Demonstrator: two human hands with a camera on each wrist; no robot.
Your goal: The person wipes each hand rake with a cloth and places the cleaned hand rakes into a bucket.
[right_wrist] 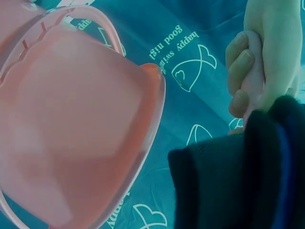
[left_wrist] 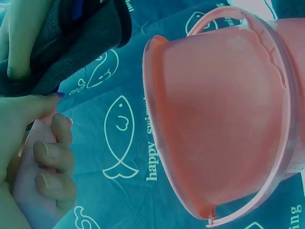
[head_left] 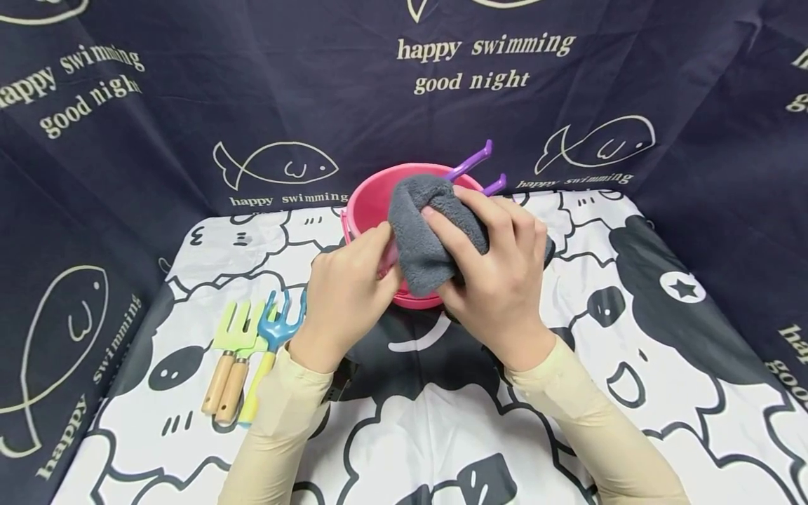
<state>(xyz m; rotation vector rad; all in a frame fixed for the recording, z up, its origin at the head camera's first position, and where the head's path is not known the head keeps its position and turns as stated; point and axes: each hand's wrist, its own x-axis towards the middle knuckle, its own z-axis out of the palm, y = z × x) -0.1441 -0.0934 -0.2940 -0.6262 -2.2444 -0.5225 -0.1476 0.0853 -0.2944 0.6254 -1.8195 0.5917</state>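
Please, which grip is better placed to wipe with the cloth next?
Probably the right grip: it holds the grey cloth, while the left grip is occupied, holding a pink handle.

- Grey cloth: soft, thick fabric with a short, fuzzy pile, fully matt; the dark edging in the wrist views looks flatter.
- Pink bucket: smooth moulded plastic with a soft sheen.
- Purple prongs at the far rim: glossy, smooth plastic.
- Pink handle: smooth, apparently plastic.
- Light-green tool heads on the left: smooth, coated-looking; material unclear.
- Their handles: pale, smooth wood.
- Blue fork head: shiny, smooth.
- Its yellow handle: smooth, plastic-looking.
- Table: covered in smooth printed cloth, lightly creased.
- Far backdrop: matt, dark printed fabric, softly wrinkled.
- Sleeves: thin, smooth cream fabric.
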